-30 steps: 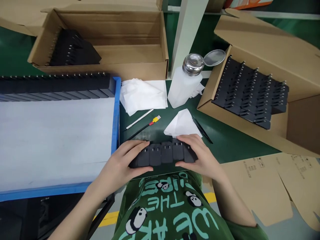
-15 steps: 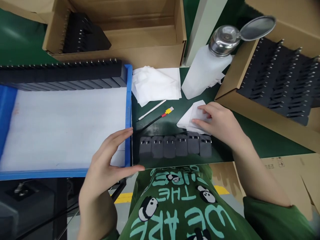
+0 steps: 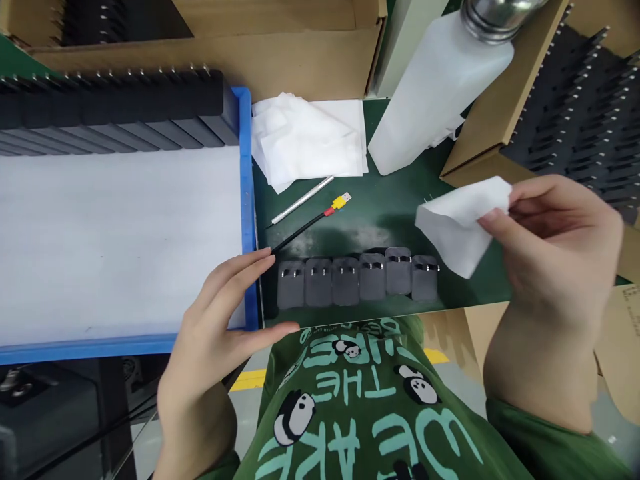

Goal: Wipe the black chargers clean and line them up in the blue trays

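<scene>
A folded white wipe [image 3: 463,223] hangs from my right hand [image 3: 555,233], pinched between thumb and fingers above the green bench. To its left, several black plug adapters [image 3: 345,281] lie in a row along the bench's front edge, their metal prongs facing up. My left hand [image 3: 225,313] is open at the left end of that row, thumb and fingers spread, with nothing between them. Its fingertips come close to a black cable [image 3: 300,231] with a yellow and red USB end; whether they touch I cannot tell. A silver pen-like tool [image 3: 303,200] lies just beyond the cable.
At left, a blue-rimmed tray [image 3: 249,200] holds a row of black adapters [image 3: 150,110] along its back. Behind the bench are a stack of white wipes [image 3: 315,143], a white bottle [image 3: 435,93] and a cardboard box [image 3: 280,60]. Another box [image 3: 480,153] of adapters stands right.
My right hand has picked the white wipe up off the bench and moved right with it. My left hand stays nearly in place. The view has shifted closer to the bench.
</scene>
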`<state>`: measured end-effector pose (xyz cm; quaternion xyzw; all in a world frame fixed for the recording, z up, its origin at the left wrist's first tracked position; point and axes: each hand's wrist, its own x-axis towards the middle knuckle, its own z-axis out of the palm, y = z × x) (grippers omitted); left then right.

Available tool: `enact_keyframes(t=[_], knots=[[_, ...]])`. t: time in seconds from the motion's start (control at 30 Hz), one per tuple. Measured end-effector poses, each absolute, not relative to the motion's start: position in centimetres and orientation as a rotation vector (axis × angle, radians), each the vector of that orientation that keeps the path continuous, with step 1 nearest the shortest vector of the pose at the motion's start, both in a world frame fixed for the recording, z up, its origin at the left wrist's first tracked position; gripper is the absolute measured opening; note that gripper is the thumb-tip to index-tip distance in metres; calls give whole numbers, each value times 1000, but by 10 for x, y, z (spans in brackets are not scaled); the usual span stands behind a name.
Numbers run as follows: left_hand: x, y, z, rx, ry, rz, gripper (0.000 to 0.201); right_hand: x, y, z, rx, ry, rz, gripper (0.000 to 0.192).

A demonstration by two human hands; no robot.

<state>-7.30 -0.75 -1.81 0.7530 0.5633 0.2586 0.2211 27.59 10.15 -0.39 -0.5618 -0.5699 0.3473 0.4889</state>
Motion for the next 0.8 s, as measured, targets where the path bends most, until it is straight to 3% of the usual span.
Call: enact_keyframes(t=[0.23, 0.33, 0.57, 0.8], knots=[[-72, 32, 9, 2178, 1544, 737, 54, 300, 101, 7, -1403, -1072, 1123, 20], [-57, 77, 22, 2174, 1437, 752, 47, 295, 115, 12, -1332, -1172, 1053, 23], [9, 173, 16, 2160, 1313, 831, 61, 276, 126, 10, -1290, -1435, 788, 22], [12, 147, 27, 2194, 1291, 875, 51, 280, 107, 2, -1309, -1949, 610, 26]])
